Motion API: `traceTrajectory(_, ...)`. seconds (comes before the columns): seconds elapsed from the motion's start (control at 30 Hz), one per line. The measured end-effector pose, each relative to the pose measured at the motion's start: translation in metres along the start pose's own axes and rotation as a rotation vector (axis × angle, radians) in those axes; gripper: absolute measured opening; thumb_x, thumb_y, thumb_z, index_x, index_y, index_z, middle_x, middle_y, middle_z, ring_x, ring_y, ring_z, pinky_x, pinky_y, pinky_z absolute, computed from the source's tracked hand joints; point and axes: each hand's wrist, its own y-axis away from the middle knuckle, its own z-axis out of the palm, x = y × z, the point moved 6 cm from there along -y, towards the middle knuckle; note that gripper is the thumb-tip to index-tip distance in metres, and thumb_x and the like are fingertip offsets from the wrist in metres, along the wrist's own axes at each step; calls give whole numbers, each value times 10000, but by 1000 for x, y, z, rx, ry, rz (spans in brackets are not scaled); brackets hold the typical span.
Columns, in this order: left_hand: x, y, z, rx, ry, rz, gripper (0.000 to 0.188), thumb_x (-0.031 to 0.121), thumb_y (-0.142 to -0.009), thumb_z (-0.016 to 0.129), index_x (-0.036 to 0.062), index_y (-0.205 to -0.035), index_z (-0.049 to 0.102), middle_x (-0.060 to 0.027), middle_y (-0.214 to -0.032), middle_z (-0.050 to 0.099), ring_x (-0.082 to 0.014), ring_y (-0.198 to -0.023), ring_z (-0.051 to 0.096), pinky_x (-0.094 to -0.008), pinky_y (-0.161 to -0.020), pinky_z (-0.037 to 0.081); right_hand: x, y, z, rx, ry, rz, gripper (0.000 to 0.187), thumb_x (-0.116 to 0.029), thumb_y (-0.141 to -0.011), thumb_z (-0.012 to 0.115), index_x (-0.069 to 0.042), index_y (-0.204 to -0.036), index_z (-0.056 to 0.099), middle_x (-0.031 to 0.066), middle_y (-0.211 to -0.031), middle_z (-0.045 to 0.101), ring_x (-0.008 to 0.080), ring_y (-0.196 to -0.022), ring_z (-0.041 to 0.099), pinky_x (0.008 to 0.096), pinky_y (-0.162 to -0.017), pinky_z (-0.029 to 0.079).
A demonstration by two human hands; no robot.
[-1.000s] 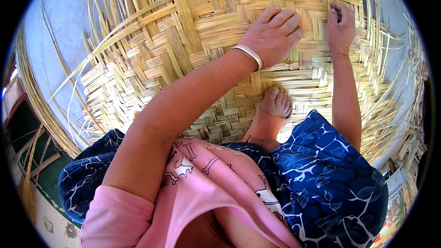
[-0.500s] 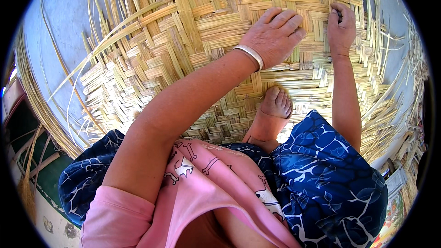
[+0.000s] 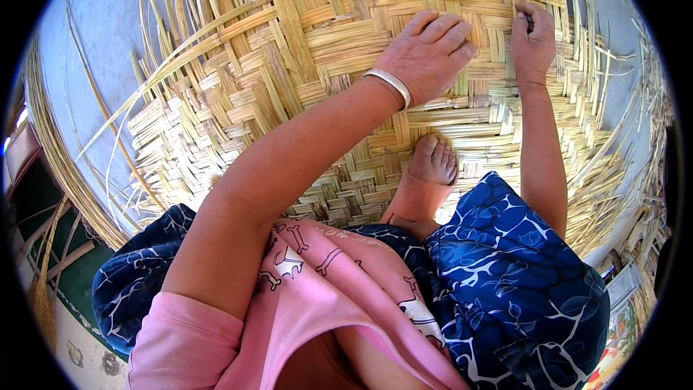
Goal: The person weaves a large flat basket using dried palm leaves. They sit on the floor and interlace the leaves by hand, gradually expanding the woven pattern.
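Almost nothing has moved since the earlier frame: both our hands sit on the same spots of the mat (image 3: 303, 65), and our foot (image 3: 432, 173) has stayed put too.

From the head view, we look down at a big woven mat of flat yellow strips. It lies on the grey floor (image 3: 94, 43) and fills most of what we see. Our left hand (image 3: 427, 54) lies flat on the mat near its far edge. The fingers (image 3: 447, 29) are spread out and press on the weave; this hand grips nothing. A white bracelet (image 3: 390, 85) sits on that wrist. Our right hand (image 3: 533, 42) is just beside it, closer to the mat's far right corner. Its fingertips are bent and pinch at a strip (image 3: 525, 18) in the weave, but we cannot tell how firm the pinch is. Our bare foot rests on the mat, below the two hands. Loose strip ends (image 3: 613, 152) stick out past the right edge of the mat.
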Motion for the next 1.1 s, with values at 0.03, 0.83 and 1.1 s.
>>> traceTrajectory(0.03,0,0,0,-4,-4,3,315,227,-820,613,143,-1124,619,-40,-1242,515,-206,-1245,413,-402,-1070,276,1,0,0,1,6,-5,166,-104,-816,568,-66,-947,663,87,-1002,635,250,-937,602,332,-834,487)
traceTrajectory(0.83,0,0,1,-16,-3,8,328,225,-820,612,138,-1136,617,-48,-1250,514,-209,-1250,408,-402,-1068,277,2,0,0,-1,7,-9,175,-105,-813,557,-68,-944,667,95,-1004,639,264,-941,600,344,-835,486)
traceTrajectory(1.1,1,0,1,6,-23,15,328,233,-818,616,143,-1133,619,-44,-1244,515,-208,-1239,416,-402,-1064,283,0,0,0,-4,0,4,180,-105,-816,554,-70,-952,666,93,-1015,633,259,-943,599,342,-837,485)
